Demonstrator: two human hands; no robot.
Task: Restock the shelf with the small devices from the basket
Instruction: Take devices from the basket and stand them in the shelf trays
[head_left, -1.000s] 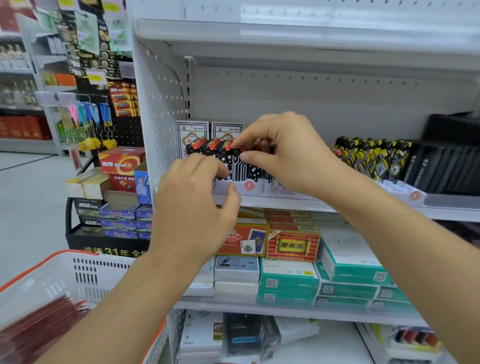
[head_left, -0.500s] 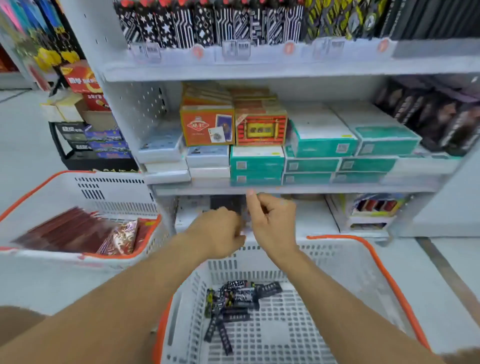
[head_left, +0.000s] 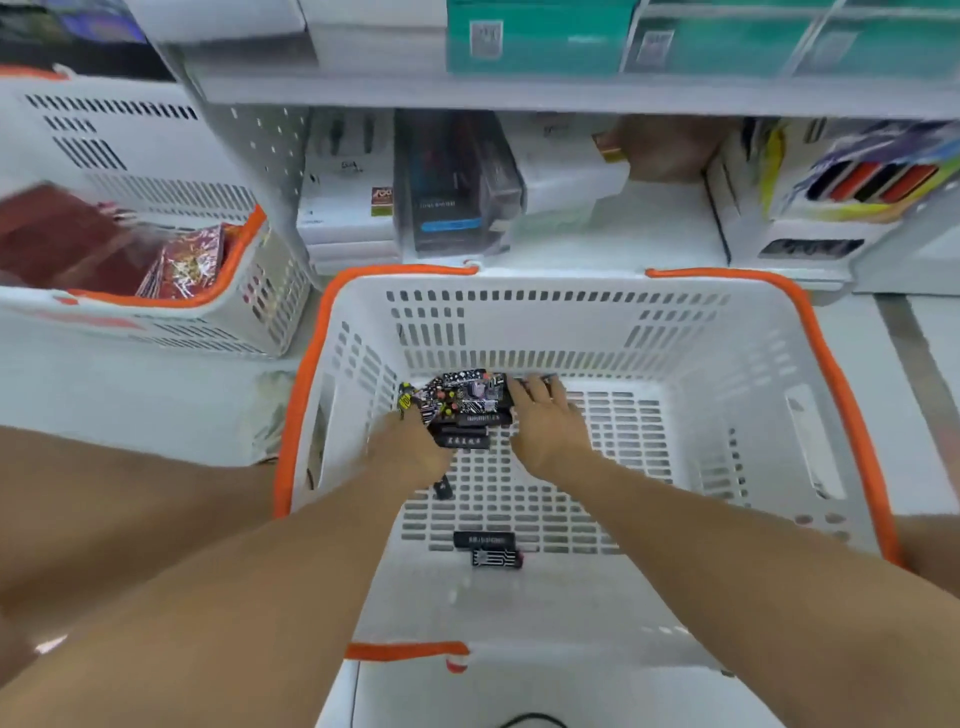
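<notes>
Hands, two: left hand (head_left: 410, 447), right hand (head_left: 545, 421) on device pile (head_left: 465, 402), two loose devices (head_left: 488, 549)

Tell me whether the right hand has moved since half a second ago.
Yes. The right hand was up at the basket's far rim; now it is down on the basket floor, beside the pile of devices.

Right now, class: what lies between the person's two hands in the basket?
In the head view, a pile of small black patterned devices lies between the left hand and right hand.
</notes>
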